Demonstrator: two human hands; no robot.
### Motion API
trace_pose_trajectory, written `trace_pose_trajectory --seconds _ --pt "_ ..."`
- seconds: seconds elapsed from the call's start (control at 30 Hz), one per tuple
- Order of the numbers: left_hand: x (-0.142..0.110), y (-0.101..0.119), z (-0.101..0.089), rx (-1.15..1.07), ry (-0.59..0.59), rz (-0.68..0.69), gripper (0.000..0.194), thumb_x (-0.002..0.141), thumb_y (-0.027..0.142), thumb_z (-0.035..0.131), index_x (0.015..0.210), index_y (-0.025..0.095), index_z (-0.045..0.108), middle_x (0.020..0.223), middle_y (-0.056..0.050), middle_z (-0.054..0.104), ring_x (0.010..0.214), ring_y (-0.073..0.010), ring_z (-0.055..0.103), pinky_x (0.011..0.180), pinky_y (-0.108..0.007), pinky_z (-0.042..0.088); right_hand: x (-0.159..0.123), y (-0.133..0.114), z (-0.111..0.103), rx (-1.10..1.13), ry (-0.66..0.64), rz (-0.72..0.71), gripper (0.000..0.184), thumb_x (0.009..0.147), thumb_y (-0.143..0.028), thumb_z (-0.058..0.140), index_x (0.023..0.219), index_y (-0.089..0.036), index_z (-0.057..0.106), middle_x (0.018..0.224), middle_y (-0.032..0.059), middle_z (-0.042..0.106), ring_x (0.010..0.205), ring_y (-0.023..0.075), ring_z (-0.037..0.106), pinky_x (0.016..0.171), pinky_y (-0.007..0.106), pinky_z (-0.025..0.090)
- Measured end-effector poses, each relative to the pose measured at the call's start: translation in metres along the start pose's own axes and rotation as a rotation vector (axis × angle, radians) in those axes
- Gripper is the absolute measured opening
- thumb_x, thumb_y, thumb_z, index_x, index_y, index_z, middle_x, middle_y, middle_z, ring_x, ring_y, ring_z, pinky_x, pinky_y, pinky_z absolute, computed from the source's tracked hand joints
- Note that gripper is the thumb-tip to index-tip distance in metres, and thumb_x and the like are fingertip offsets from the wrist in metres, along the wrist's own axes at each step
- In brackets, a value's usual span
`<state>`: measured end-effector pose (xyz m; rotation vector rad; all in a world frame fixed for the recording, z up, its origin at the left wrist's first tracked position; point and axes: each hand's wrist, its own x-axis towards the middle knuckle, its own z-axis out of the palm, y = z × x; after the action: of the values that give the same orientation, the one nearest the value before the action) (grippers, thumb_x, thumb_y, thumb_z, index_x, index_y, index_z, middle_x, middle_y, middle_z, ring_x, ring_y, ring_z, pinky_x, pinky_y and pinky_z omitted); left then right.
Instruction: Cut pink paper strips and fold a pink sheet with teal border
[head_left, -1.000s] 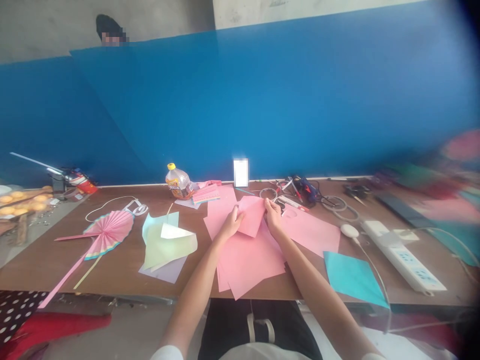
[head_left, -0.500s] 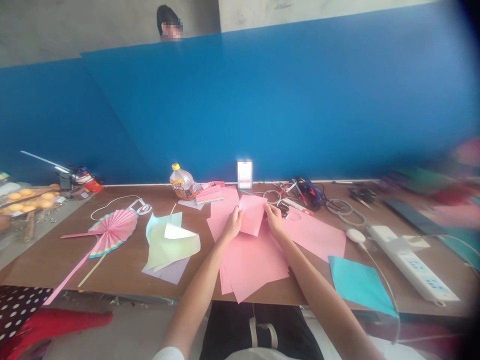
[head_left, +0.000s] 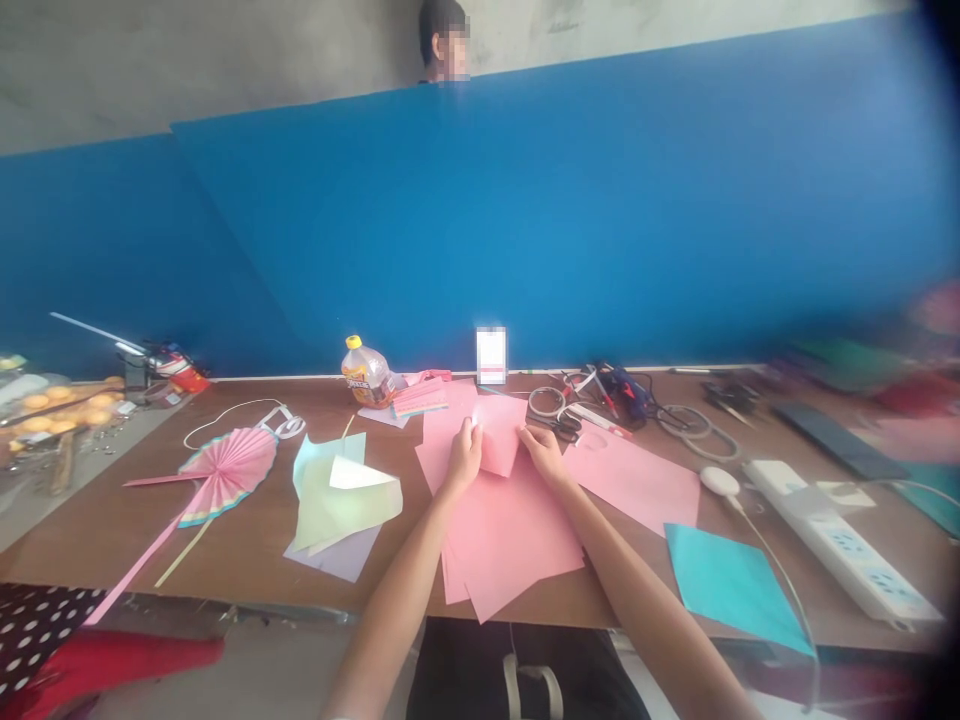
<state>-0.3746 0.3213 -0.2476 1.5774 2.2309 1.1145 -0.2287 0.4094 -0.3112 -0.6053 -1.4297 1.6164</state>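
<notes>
A small piece of pink paper (head_left: 501, 436) is held up between my two hands, above the table. My left hand (head_left: 466, 456) is closed on its left edge, thumb on top. The fingers of my right hand (head_left: 543, 452) pinch its right edge. Underneath lie several larger pink sheets (head_left: 517, 550), overlapping one another. Just past my right hand are black-handled scissors (head_left: 566, 428), with another pink sheet (head_left: 637, 480) to the right.
Left of my arms are pale green paper (head_left: 345, 512) and a pink pleated fan (head_left: 229, 468). A bottle (head_left: 367, 375) and a lit phone (head_left: 491, 356) stand at the back. Rightward lie teal paper (head_left: 735, 585) and a power strip (head_left: 844, 540). A person (head_left: 444, 40) is behind the blue partition (head_left: 525, 230).
The held paper now curves more, and my right fingers sit slightly lower along its edge. Behind the partition, the person has moved to the right. The view has shifted slightly.
</notes>
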Motion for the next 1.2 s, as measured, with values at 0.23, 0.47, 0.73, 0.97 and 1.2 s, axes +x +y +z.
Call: trace_pose_trajectory --seconds 0.23,0.47,0.73,0.97,1.2 --pt "0.003 -0.001 0.001 -0.102 -0.047 0.020 0.030 0.095 0.046 0.038 0.078 0.020 0.036 0.067 0.004 0.032 0.061 -0.0108 0.032 0.060 -0.024 0.028 0.005 0.009 -0.005 -0.060 0.077 -0.072 0.050 0.085 -0.063 0.046 0.064 -0.018 0.053 0.062 0.0001 0.050 0.061 0.0143 0.043 0.058 0.025 0.035" --pt "0.003 0.001 0.005 -0.188 -0.078 0.008 0.034 0.093 0.051 0.039 0.086 0.018 0.045 0.070 0.003 0.038 0.064 -0.0114 0.036 0.065 -0.024 0.034 0.007 0.010 -0.005 0.206 -0.014 -0.016 0.035 0.082 -0.053 0.059 0.084 -0.018 0.064 0.081 0.0028 0.066 0.073 0.0177 0.058 0.070 0.028 0.046" --pt "0.004 -0.003 0.008 -0.268 -0.135 -0.020 0.042 0.091 0.055 0.042 0.096 0.015 0.054 0.076 -0.001 0.050 0.070 -0.0134 0.044 0.070 -0.025 0.038 0.007 0.013 -0.002 0.394 -0.129 0.063 0.045 0.067 -0.047 0.079 0.099 -0.016 0.069 0.094 0.0092 0.072 0.076 0.0241 0.066 0.070 0.035 0.053" --pt "0.007 -0.006 0.007 -0.379 -0.122 -0.031 0.046 0.088 0.058 0.047 0.099 0.014 0.057 0.079 -0.001 0.052 0.073 -0.0132 0.043 0.072 -0.024 0.036 0.009 0.014 -0.005 0.401 -0.109 0.091 0.045 0.078 -0.058 0.065 0.091 -0.016 0.071 0.083 0.0064 0.072 0.071 0.0221 0.064 0.065 0.031 0.049" --pt "0.008 -0.009 0.006 -0.402 -0.111 -0.051 0.050 0.087 0.058 0.049 0.106 0.013 0.060 0.084 -0.002 0.057 0.078 -0.0147 0.047 0.079 -0.025 0.038 0.006 0.009 -0.007 0.315 -0.103 0.050 0.048 0.083 -0.063 0.054 0.083 -0.017 0.068 0.071 0.0039 0.065 0.070 0.0201 0.059 0.068 0.031 0.046"
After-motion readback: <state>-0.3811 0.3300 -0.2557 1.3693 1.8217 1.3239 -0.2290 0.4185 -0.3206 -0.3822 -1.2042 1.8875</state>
